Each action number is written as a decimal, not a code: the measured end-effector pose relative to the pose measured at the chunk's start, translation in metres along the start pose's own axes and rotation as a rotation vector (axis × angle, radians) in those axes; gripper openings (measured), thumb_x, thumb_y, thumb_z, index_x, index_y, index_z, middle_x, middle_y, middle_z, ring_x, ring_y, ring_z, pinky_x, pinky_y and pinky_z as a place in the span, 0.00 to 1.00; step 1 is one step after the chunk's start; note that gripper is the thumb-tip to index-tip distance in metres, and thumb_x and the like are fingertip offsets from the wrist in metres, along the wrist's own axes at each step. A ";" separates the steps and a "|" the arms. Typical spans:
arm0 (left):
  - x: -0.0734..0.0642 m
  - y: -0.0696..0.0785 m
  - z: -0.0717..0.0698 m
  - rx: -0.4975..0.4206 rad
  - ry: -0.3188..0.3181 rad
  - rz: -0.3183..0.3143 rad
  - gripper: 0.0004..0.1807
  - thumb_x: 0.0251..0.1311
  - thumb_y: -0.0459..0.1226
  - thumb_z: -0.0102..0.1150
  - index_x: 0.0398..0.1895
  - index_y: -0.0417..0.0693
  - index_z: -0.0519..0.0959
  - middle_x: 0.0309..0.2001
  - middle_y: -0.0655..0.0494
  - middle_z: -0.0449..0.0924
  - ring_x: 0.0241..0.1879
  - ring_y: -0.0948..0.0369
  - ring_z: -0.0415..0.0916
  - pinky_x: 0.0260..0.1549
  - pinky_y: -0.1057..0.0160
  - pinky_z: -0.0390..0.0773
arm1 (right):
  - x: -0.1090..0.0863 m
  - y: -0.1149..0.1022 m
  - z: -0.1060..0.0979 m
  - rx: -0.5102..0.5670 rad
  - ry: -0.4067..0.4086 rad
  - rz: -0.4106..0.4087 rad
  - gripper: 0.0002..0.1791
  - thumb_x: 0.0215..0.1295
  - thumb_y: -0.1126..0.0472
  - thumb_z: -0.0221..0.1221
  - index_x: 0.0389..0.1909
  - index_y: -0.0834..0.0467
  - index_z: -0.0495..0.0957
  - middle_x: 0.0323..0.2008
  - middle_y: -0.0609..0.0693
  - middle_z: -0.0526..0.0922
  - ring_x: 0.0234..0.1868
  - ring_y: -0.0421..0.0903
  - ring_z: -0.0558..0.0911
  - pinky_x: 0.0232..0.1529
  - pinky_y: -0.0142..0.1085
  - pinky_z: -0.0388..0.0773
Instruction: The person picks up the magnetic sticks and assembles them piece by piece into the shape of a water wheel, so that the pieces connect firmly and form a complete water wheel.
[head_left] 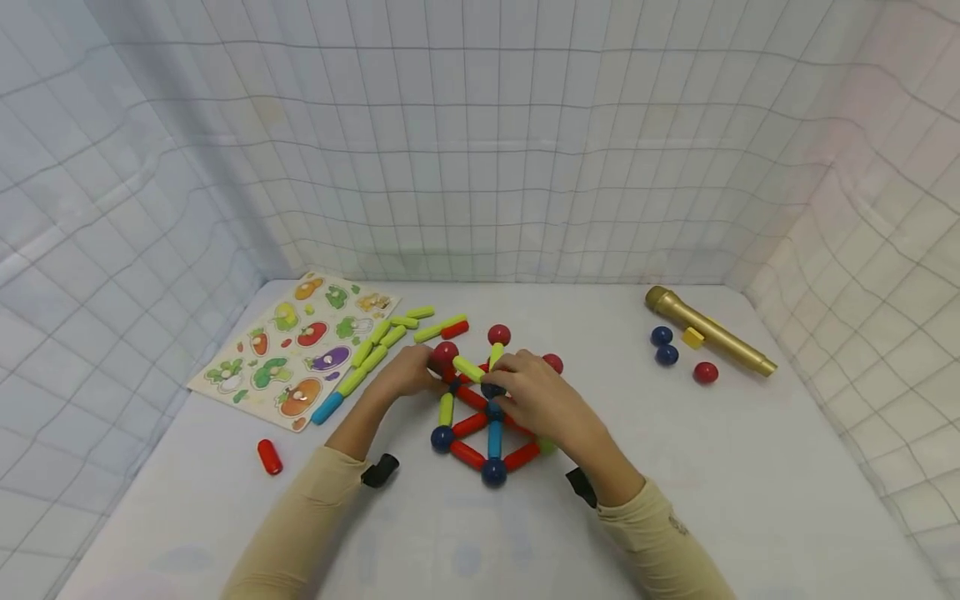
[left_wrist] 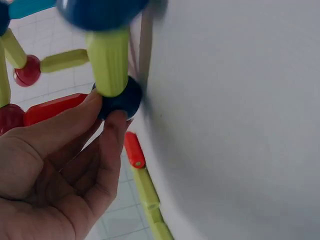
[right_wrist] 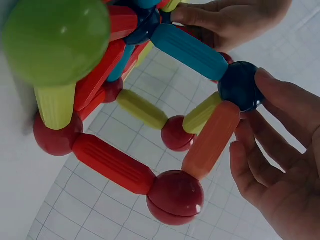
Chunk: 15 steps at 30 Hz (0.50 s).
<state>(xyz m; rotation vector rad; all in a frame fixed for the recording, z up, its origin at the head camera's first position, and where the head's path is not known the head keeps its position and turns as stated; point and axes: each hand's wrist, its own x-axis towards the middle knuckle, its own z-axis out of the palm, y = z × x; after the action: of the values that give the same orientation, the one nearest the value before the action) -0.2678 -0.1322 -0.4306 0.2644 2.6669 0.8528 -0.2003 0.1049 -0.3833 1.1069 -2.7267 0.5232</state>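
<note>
A frame of colored rods and balls stands mid-table, with a blue rod (head_left: 495,439) and a red rod (head_left: 468,455) along its near side. My left hand (head_left: 411,372) reaches its left side. Thumb and fingertips pinch a dark blue ball (left_wrist: 122,102) low on the frame, joined to a yellow-green rod (left_wrist: 109,62). From the right, my right hand (head_left: 543,400) holds a dark blue ball (right_wrist: 241,86) on top between thumb and fingers. That ball joins a blue rod (right_wrist: 190,51), an orange-red rod (right_wrist: 212,140) and a yellow-green rod (right_wrist: 202,112). A green ball (right_wrist: 57,40) sits low on the right.
Left of the frame lie a vegetable picture board (head_left: 273,346), a row of yellow-green rods (head_left: 369,358), a blue rod (head_left: 327,408) and a loose red rod (head_left: 269,457). To the right are blue balls (head_left: 666,355), a red ball (head_left: 705,372), a yellow block (head_left: 693,337) and a gold microphone (head_left: 708,329).
</note>
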 end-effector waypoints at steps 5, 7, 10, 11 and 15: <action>0.014 0.000 0.010 -0.070 0.087 0.072 0.17 0.57 0.32 0.65 0.51 0.38 0.80 0.49 0.43 0.85 0.50 0.50 0.81 0.49 0.55 0.81 | 0.001 -0.001 0.003 -0.050 0.039 0.002 0.17 0.55 0.58 0.71 0.47 0.55 0.85 0.42 0.50 0.82 0.43 0.45 0.79 0.47 0.37 0.80; 0.010 0.000 0.011 -0.076 0.129 0.084 0.18 0.59 0.33 0.63 0.53 0.39 0.80 0.49 0.44 0.84 0.51 0.50 0.81 0.47 0.56 0.82 | 0.001 -0.001 0.005 -0.047 0.043 0.019 0.17 0.55 0.57 0.71 0.47 0.55 0.84 0.43 0.50 0.82 0.42 0.45 0.79 0.46 0.37 0.80; -0.007 -0.004 0.001 -0.026 0.179 0.030 0.16 0.61 0.33 0.62 0.53 0.40 0.80 0.48 0.44 0.84 0.48 0.51 0.81 0.43 0.57 0.82 | 0.000 -0.001 0.006 -0.031 0.039 0.046 0.17 0.56 0.57 0.70 0.47 0.55 0.84 0.44 0.51 0.81 0.42 0.45 0.79 0.46 0.37 0.81; -0.016 -0.007 -0.005 0.021 0.201 0.006 0.15 0.61 0.34 0.62 0.51 0.40 0.81 0.46 0.44 0.85 0.45 0.51 0.82 0.40 0.58 0.82 | 0.000 -0.001 0.006 -0.027 0.038 0.052 0.17 0.56 0.57 0.70 0.48 0.55 0.84 0.44 0.51 0.81 0.42 0.45 0.79 0.46 0.37 0.81; -0.065 -0.030 -0.034 0.208 0.244 -0.190 0.10 0.59 0.36 0.63 0.40 0.38 0.82 0.36 0.44 0.84 0.33 0.53 0.77 0.27 0.59 0.76 | 0.001 0.000 0.007 -0.017 0.040 0.046 0.18 0.55 0.58 0.70 0.48 0.55 0.84 0.44 0.51 0.82 0.42 0.46 0.80 0.46 0.37 0.81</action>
<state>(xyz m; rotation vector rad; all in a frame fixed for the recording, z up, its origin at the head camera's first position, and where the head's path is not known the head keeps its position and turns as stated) -0.2220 -0.1917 -0.4055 -0.0505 2.9517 0.5816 -0.2011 0.1024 -0.3894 1.0210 -2.7222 0.5212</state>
